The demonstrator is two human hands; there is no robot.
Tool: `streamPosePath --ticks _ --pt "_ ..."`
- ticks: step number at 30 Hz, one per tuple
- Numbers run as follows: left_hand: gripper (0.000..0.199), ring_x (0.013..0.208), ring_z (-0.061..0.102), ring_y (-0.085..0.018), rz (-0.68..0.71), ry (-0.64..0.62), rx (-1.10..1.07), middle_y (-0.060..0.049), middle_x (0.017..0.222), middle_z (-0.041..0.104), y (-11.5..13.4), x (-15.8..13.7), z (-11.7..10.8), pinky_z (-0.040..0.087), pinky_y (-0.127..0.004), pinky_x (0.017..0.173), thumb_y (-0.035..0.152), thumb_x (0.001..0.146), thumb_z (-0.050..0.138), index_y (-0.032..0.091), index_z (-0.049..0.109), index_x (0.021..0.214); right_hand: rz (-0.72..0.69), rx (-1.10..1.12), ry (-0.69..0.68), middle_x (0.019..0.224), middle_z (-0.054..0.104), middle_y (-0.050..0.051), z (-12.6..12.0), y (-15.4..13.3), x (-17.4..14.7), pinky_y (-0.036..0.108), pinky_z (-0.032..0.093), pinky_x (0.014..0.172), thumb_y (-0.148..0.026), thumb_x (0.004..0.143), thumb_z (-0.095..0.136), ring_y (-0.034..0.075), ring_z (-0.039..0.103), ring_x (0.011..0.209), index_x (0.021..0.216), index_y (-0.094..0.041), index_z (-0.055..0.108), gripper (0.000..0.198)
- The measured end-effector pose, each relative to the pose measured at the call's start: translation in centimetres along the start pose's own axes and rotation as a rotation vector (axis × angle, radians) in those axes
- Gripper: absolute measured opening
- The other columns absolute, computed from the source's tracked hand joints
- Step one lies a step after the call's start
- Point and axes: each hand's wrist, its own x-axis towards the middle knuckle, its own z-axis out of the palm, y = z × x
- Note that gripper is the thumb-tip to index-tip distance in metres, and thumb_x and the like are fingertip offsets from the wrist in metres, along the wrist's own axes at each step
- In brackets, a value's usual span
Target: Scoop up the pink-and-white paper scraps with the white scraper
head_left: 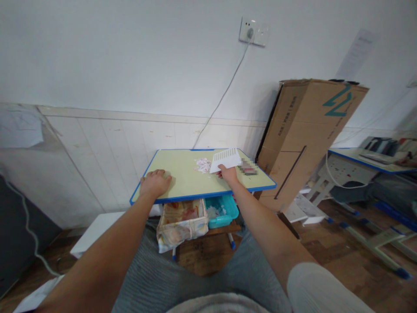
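My right hand [227,173] is closed on a white card [224,160] with rows of small marks or slots, tilted above the desk. Just left of the card lies a heap of small white paper-like scraps [203,165]. To the card's right is a pixelated patch [248,167] whose content I cannot make out. Resting on the left side of the pale yellow desktop [182,178] is my left hand [155,182], fingers spread and holding nothing.
Under the desktop sit a cloth-lined basket [182,228] and a turquoise bin [233,211] with clear bags or pieces in it. A tall cardboard box [302,130] leans by the wall at right. A cable [224,89] runs from the wall socket [254,31] down behind the desk.
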Motion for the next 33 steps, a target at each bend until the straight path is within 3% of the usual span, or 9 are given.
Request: streamPosePath --ticks 15,33 --pt "0.072 0.173 0.064 -0.049 0.023 0.008 -0.033 -0.027 0.190 0.067 0.0 0.0 -0.1 0.052 -0.072 0.139 0.048 0.122 0.038 0.018 0.079 0.174 0.020 -0.056 -0.045 0.162 0.081 0.015 -0.5 -0.1 -1.2 0.058 0.077 0.112 -0.045 0.122 0.091 0.035 0.086 0.134 0.162 -0.022 0.079 0.047" --pt "0.074 0.177 0.062 -0.050 0.010 -0.001 -0.040 -0.028 0.191 0.066 0.1 -0.2 -0.5 0.051 -0.071 0.142 0.048 0.122 0.040 0.016 0.074 0.180 0.015 -0.105 -0.112 0.158 0.083 0.014 -3.3 1.8 -3.4 0.055 0.078 0.110 -0.045 0.123 0.091 0.034 0.087 0.130 0.159 -0.022 0.081 0.044"
